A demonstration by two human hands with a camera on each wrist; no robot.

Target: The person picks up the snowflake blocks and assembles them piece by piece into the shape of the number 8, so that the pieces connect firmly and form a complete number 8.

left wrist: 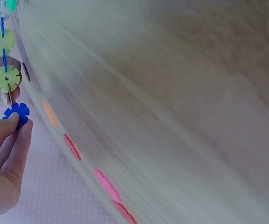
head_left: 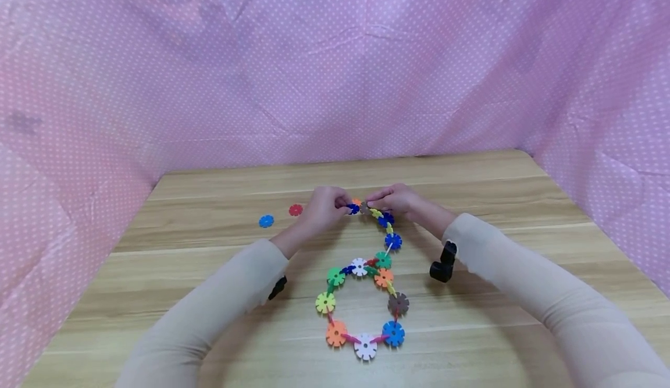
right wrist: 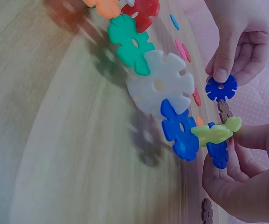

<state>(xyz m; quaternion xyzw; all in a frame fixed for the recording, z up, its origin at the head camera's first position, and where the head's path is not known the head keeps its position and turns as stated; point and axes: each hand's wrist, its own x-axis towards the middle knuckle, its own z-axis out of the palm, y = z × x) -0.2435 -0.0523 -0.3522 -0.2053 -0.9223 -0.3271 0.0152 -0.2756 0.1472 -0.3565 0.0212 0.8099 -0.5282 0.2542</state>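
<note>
A chain of colourful notched plastic snowflake discs makes a closed loop on the table, with a tail running away from it. My left hand (head_left: 323, 209) pinches a dark blue disc (left wrist: 18, 112) at the tail's far end between thumb and fingers. That disc meets a brown disc (right wrist: 224, 111), seen edge-on. Just beyond, my right hand (right wrist: 251, 177) grips the tail near a yellow-green disc (right wrist: 213, 134) and another blue disc (right wrist: 218, 154). Further along the chain come a white disc (right wrist: 143, 86) and a green disc (right wrist: 130, 44). Part of the right hand's grip is hidden in the head view.
Loose on the wooden table (head_left: 209, 225) lie a light blue disc (head_left: 266, 221) and a red disc (head_left: 295, 210) left of my left hand. An orange disc (head_left: 357, 202) lies behind the hands. Pink dotted cloth (head_left: 335, 74) surrounds the table.
</note>
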